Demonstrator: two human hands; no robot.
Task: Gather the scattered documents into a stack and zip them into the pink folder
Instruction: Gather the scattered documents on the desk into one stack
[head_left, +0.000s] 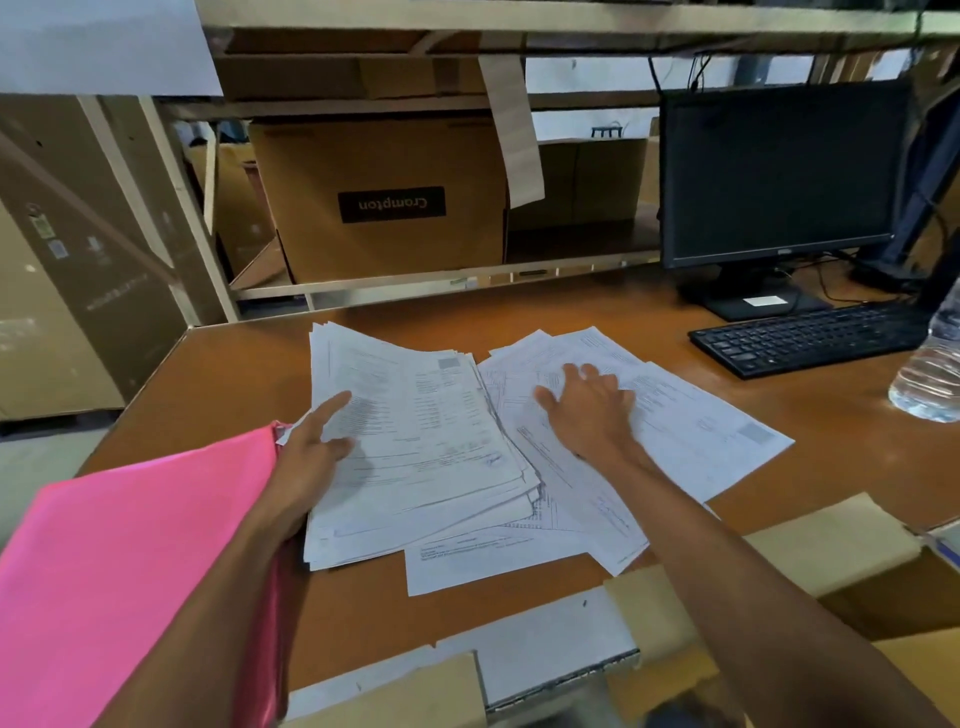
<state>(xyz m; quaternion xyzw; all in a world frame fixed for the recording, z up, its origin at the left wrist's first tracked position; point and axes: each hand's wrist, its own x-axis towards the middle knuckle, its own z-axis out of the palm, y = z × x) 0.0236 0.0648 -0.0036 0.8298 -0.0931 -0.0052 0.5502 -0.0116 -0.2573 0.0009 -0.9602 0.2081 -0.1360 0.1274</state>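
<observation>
A thick stack of papers (415, 441) lies roughly in the middle of the brown worktop (208, 379), its sheets fanned unevenly at the edges. Just to its right, loose sheets (675, 415) are spread flat, overlapping one another and partly tucked under the stack's right side; one sheet (467, 561) sticks out from under the stack toward the near edge.

The left hand (306, 457) rests on the stack's left edge, fingers open, the thumb laid across the top page and the palm against the side of the pile. The right hand (587, 405) lies flat and open on the loose sheets, fingers spread, pressing down on them without gripping.

The pink folder (130, 561) sits at the left, near the front corner of the worktop, touching the left forearm and meeting the stack's left edge beside the left hand. Whether its zip is open or closed cannot be told.

Farther right, a black keyboard (810, 338) lies on the worktop, well apart from the papers, with a dark monitor (779, 171) standing behind it. A clear plastic water bottle (930, 374) stands at the far right edge. Behind the worktop, a shelf holds a cardboard box (384, 202) with an upside-down printed label, and a strip of paper (511, 130) hangs down in front of it.
</observation>
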